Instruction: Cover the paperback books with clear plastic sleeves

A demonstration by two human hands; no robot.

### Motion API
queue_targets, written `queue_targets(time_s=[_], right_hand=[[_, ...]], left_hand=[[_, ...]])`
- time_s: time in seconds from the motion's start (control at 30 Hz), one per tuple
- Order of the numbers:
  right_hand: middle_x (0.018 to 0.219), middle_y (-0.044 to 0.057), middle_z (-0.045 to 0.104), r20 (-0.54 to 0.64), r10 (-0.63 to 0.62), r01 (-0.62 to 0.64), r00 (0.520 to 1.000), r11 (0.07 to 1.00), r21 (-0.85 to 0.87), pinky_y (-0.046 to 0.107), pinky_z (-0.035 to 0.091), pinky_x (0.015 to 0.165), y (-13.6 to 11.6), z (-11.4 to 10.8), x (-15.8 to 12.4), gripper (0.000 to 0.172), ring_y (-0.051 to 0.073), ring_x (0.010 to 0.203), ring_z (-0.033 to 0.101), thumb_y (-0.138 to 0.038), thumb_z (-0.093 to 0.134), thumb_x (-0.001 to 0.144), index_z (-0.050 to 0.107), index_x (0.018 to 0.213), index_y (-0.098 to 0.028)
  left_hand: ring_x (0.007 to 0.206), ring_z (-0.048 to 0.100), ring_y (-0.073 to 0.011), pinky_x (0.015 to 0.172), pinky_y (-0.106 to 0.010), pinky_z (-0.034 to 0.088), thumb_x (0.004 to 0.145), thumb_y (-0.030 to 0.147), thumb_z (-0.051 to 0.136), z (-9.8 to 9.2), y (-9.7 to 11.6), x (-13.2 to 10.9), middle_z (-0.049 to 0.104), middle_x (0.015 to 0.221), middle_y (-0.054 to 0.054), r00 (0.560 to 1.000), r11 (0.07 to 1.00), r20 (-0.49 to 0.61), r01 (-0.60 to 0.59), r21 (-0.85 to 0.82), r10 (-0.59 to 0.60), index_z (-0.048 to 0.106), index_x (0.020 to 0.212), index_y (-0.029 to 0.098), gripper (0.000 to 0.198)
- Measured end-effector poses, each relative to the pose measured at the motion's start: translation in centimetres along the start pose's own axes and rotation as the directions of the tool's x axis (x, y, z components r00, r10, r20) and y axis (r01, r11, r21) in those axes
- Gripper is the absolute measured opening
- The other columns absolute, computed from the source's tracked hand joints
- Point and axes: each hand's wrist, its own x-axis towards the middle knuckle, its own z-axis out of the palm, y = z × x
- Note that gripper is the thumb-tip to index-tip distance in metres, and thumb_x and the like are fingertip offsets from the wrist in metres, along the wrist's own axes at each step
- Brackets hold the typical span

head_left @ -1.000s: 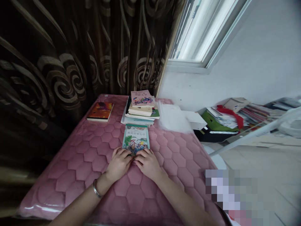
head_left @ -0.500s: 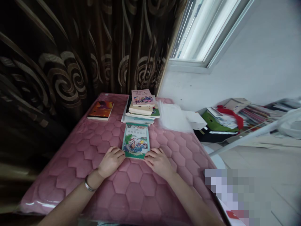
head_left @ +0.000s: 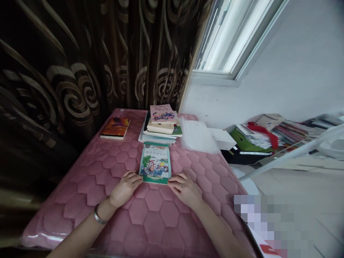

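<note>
A green-bordered book with a colourful illustrated cover lies flat on a pink quilted surface, just in front of a stack of books. My left hand, with a silver bracelet at the wrist, has its curled fingers at the book's near left corner. At the near right corner, my right hand grips the edge with bent fingers. Both thumbs are partly hidden. On top of the stack sits a pink book, with cream-paged books beneath it.
An orange book lies at the far left. Right of the stack are translucent white sheets and a white box. Patterned curtains hang behind. Beyond the right edge, papers and a green folder are piled up.
The camera view has shifted slightly. My right hand has slid a little to the right along the book's near corner; the left hand stays at its corner. The book looks barely moved.
</note>
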Motion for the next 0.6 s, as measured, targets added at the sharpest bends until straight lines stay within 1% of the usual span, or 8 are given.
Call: queue_targets(time_s=[0.1,0.17,0.23,0.33,0.4,0.47,0.53,0.6], right_hand=[[0.092,0.002,0.072,-0.057,-0.01,0.011,0.998,1.0,0.028,0.035,0.045,0.079,0.1,0.2,-0.2,0.018,0.018,0.089,0.057,-0.018,0.056,0.089,0.072,0.085,-0.026],[0.091,0.002,0.072,-0.069,-0.005,0.007,0.998,0.999,0.032,0.034,0.045,0.079,0.0,0.1,-0.1,0.018,0.018,0.088,0.057,-0.016,0.056,0.088,0.071,0.083,-0.025],[0.089,0.002,0.071,-0.06,0.017,-0.016,0.998,1.0,0.02,0.034,0.044,0.078,-0.4,0.0,0.1,0.017,0.018,0.087,0.056,-0.014,0.056,0.086,0.07,0.082,-0.024],[0.09,0.003,0.068,-0.024,0.057,-0.057,0.998,0.998,-0.011,0.035,0.042,0.079,-1.5,0.0,1.1,0.01,0.019,0.089,0.055,-0.015,0.06,0.082,0.067,0.082,-0.022],[0.094,0.002,0.068,-0.002,0.065,-0.065,0.998,0.997,-0.036,0.035,0.041,0.08,-2.4,0.2,2.1,0.005,0.02,0.092,0.055,-0.019,0.064,0.081,0.066,0.084,-0.022],[0.094,0.002,0.067,0.019,0.047,-0.046,0.999,0.995,-0.085,0.035,0.039,0.079,-3.2,0.7,3.2,0.004,0.02,0.093,0.054,-0.023,0.067,0.08,0.065,0.083,-0.022],[0.09,0.002,0.066,0.044,0.006,0.001,0.999,0.988,-0.154,0.035,0.038,0.078,-3.8,1.3,4.0,0.004,0.02,0.091,0.054,-0.023,0.067,0.079,0.064,0.079,-0.02],[0.084,0.003,0.066,0.056,-0.045,0.056,0.997,0.976,-0.209,0.035,0.037,0.078,-4.0,2.0,4.4,0.008,0.019,0.088,0.054,-0.022,0.066,0.081,0.063,0.074,-0.019]], left_hand=[[0.094,0.059,-0.0165,0.098,-0.039,0.039,0.086,0.002,0.048,0.1,0.1,-0.1,0.069,0.102,-0.003,1.0,1.0,-0.027,0.003,0.015,-0.003,0.065,0.104,0.019,0.03],[0.094,0.058,-0.0162,0.099,-0.038,0.038,0.086,0.003,0.048,-0.1,0.3,0.0,0.068,0.101,-0.003,0.999,1.0,-0.03,0.017,0.025,-0.016,0.065,0.103,0.019,0.029],[0.093,0.057,-0.0168,0.099,-0.039,0.036,0.087,0.007,0.05,-0.3,0.8,0.5,0.067,0.1,-0.003,0.999,0.998,-0.028,0.038,0.046,-0.037,0.065,0.104,0.02,0.026],[0.09,0.056,-0.0174,0.099,-0.041,0.035,0.087,0.014,0.053,-0.3,1.9,1.7,0.066,0.096,-0.003,0.998,0.995,-0.027,0.067,0.074,-0.065,0.064,0.105,0.02,0.021],[0.088,0.056,-0.0167,0.1,-0.041,0.034,0.088,0.017,0.054,0.2,2.6,2.8,0.064,0.091,-0.002,0.999,0.996,-0.015,0.053,0.073,-0.052,0.065,0.098,0.019,0.015],[0.086,0.054,-0.0162,0.1,-0.039,0.034,0.087,0.017,0.056,0.8,3.2,3.8,0.062,0.084,-0.001,1.0,0.997,-0.005,0.012,0.077,-0.012,0.065,0.086,0.018,0.008],[0.084,0.053,-0.0163,0.1,-0.038,0.034,0.085,0.016,0.058,1.3,3.5,4.5,0.06,0.079,-0.001,1.0,0.996,-0.003,-0.023,0.091,0.024,0.063,0.077,0.017,0.01],[0.083,0.052,-0.0161,0.101,-0.038,0.033,0.085,0.016,0.059,1.7,3.5,4.7,0.059,0.078,0.0,0.999,0.994,-0.005,-0.038,0.107,0.039,0.062,0.073,0.017,0.012]])
